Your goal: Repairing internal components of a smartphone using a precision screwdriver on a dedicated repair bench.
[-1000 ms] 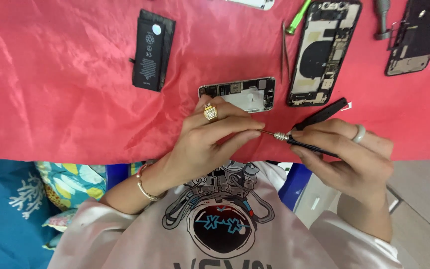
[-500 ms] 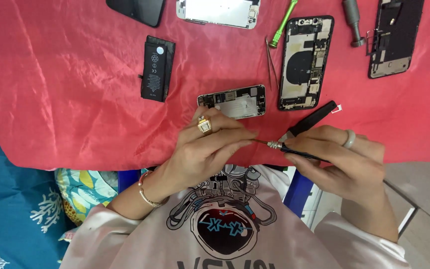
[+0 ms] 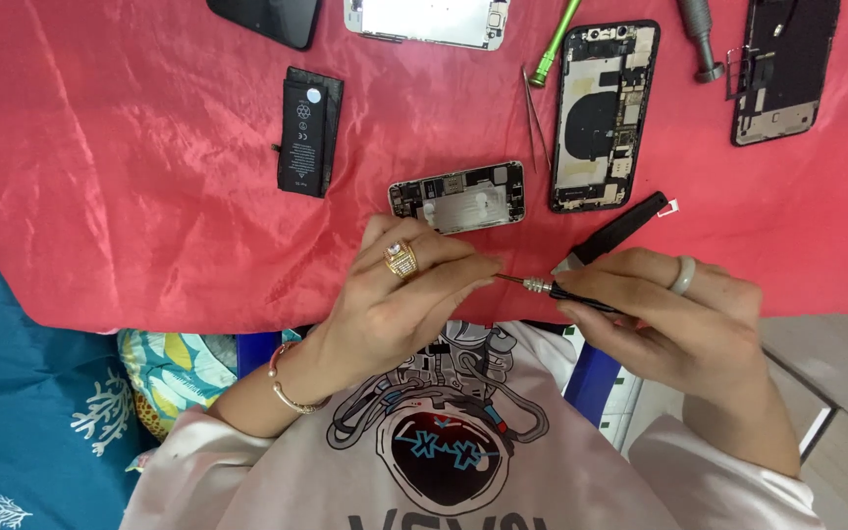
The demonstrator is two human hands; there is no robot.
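1. right hand (image 3: 684, 319) closed around black screwdriver (image 3: 566, 291), shaft level, metal tip pointing left.
2. left hand (image 3: 399, 294) with fingertips pinched together right at the tip; something small may sit between them, too small to tell. gold ring and bracelet on this hand.
3. both hands held at the near edge of the red cloth (image 3: 130, 196), above the lap, just short of the small phone board (image 3: 458, 196).
4. lying on cloth, untouched: battery (image 3: 309, 131) to the left; open phone frame (image 3: 604, 116) right of the board; tweezers (image 3: 536, 118) between board and frame; green tool (image 3: 554, 44) and grey driver (image 3: 701, 39) near far edge; second open frame (image 3: 782, 69) far right; black spudger (image 3: 620, 228) just behind the right hand.
5. judgement on doing this well: keep driver steady and level, let only the pinching fingers move; keep work over the cloth, not past its edge, so that anything dropped stays findable; brace wrists against body or table edge.
6. risk, judged: hands partly off the cloth, over the lap; a slip there loses a small part in clothing.
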